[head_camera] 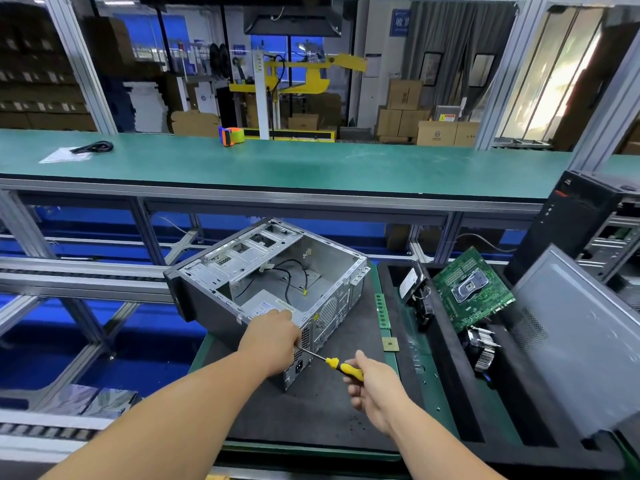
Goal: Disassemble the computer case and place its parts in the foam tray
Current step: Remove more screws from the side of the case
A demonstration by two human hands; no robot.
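Note:
An open grey computer case lies on its side on a black mat, with a power supply and loose black cables inside. My left hand rests on the case's near rear corner, over the power supply; its fingers are hidden. My right hand grips the yellow handle of a screwdriver, whose tip points at the rear panel beside my left hand. The black foam tray to the right holds a green motherboard, a hard drive, a heatsink and a grey side panel.
Green memory sticks and a small CPU chip lie between case and tray. Another black tower stands at the far right. A green bench behind carries a tape dispenser and a cable. Roller conveyor rails run at the left.

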